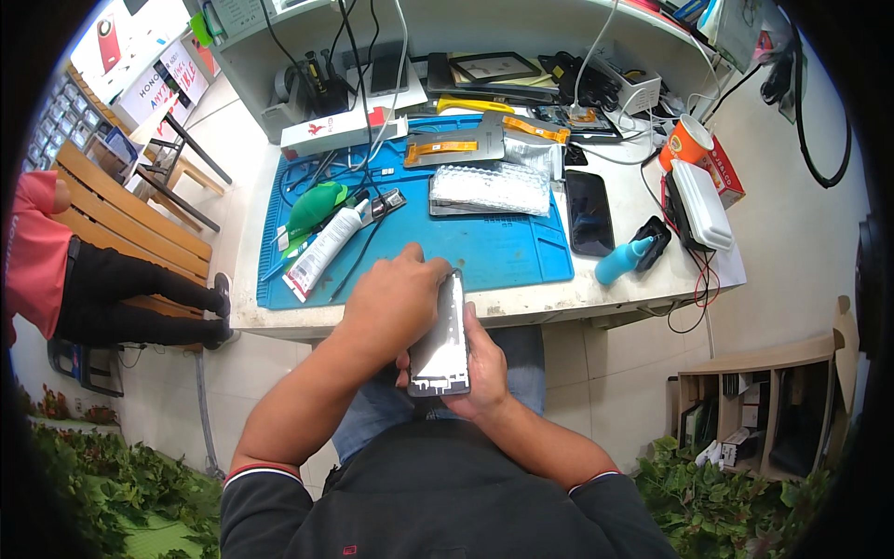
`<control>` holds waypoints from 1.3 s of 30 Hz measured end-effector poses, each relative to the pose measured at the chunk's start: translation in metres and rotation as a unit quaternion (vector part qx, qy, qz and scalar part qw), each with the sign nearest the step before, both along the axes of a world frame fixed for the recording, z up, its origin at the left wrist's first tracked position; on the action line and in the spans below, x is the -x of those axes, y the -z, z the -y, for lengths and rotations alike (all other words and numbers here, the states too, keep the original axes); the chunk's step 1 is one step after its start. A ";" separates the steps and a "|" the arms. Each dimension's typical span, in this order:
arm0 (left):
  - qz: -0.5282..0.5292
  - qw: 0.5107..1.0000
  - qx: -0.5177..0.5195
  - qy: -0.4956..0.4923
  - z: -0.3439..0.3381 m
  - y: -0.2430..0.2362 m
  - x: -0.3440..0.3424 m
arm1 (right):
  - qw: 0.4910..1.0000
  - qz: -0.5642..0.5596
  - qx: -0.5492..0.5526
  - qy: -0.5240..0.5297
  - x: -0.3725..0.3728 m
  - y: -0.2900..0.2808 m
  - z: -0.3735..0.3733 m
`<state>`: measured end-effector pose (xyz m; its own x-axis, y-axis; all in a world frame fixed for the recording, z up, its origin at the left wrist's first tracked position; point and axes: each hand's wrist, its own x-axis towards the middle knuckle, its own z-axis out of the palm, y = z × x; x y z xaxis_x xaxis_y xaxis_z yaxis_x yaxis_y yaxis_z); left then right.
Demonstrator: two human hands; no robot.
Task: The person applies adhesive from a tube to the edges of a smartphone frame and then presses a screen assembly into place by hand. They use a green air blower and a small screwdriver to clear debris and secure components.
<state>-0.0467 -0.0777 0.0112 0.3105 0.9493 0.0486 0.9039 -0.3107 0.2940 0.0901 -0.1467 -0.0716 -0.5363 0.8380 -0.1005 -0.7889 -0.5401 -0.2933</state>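
A phone frame [440,345] with a shiny silver inner face and dark edges is held over my lap, just in front of the table edge. My right hand [482,368] grips it from below, thumb along the right side and fingertips showing at the left side. My left hand [396,293] lies over its upper left part, fingers curled together at the top edge. Whatever those fingers pinch is hidden. Beyond my hands, a blue repair mat [484,256] carries a white tube [324,252], a green air blower [315,207] and a bubble-wrapped flat item [489,190].
A dark phone [589,212] and a light-blue bottle [624,261] stand right of the mat. Behind are orange flex cables [442,147], a white box [343,131] and an orange cup [686,142]. Cables hang over the table. A person [112,270] is at the left by a bench.
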 end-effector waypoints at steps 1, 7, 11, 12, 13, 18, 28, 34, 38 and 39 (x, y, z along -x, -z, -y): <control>0.001 1.000 0.001 -0.001 0.000 0.000 0.000 | 1.000 -0.002 0.002 0.000 0.000 0.000 0.000; 0.000 1.000 0.008 -0.003 0.000 -0.002 0.001 | 1.000 -0.007 0.017 0.000 0.001 0.001 0.000; 0.014 1.000 0.016 -0.011 0.001 -0.004 0.002 | 1.000 -0.006 0.009 -0.005 -0.001 0.004 0.000; 0.020 0.999 0.020 -0.016 0.002 -0.006 0.002 | 1.000 -0.007 0.006 -0.007 -0.001 0.003 0.000; 0.017 0.999 0.023 -0.017 0.002 -0.006 0.002 | 1.000 -0.007 0.003 -0.009 -0.001 0.003 0.000; 0.004 1.000 0.018 -0.008 -0.001 -0.004 0.014 | 0.999 0.012 0.038 -0.006 0.001 -0.001 0.000; 0.102 0.976 -0.172 -0.092 -0.103 -0.028 0.126 | 0.997 -0.038 0.019 -0.064 -0.018 0.006 -0.009; 0.196 0.977 -0.070 -0.052 -0.164 0.011 0.180 | 0.994 -0.020 0.005 -0.109 -0.014 0.004 -0.008; 0.110 0.990 -0.082 -0.044 -0.131 0.000 0.161 | 0.997 -0.002 0.022 -0.080 -0.027 -0.010 -0.006; 0.083 0.994 -0.043 -0.051 -0.117 -0.003 0.160 | 0.995 -0.017 0.037 -0.088 -0.027 -0.012 -0.007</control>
<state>-0.2067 0.0395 0.0143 0.1939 0.9655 0.1740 0.8733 -0.2506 0.4177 0.1174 -0.1393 -0.0595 -0.6777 0.7221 -0.1388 -0.6892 -0.6896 -0.2226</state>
